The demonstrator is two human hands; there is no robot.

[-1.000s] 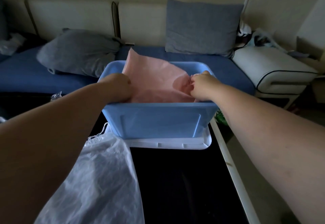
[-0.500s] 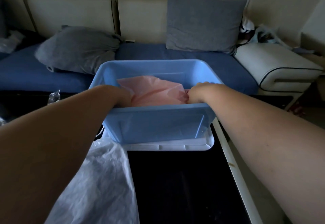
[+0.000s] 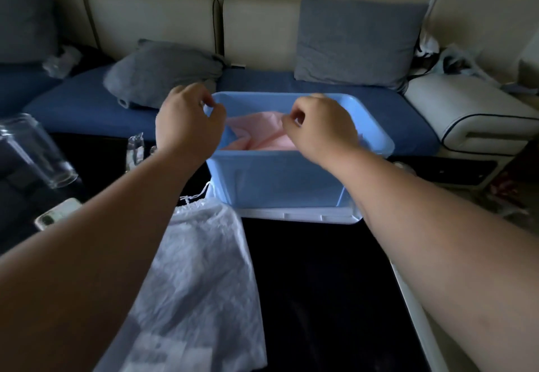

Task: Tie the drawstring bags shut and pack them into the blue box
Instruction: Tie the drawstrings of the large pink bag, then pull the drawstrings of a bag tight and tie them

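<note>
Pink bag (image 3: 256, 136) in blue box (image 3: 277, 179), tabletop (image 3: 320, 284) far edge. White bag (image 3: 201, 260) outstanding, left edge. Left hand (image 3: 188, 128), right hand (image 3: 320, 131): fingers loosely curled, empty.

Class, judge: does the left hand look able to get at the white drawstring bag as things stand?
Probably yes: the left hand hovers over the blue box, and the white drawstring bag lies uncovered beneath its forearm.

Your blue box (image 3: 280, 179): light-blue plastic, open-topped, upright at the far end of the desk (image 3: 315, 284).
Your pink bag (image 3: 262, 135): crumpled inside the box, below its rim.
Your white bag (image 3: 198, 269): flat on the desk just before the box, gathered mouth and cord (image 3: 198, 195) toward it.
</note>
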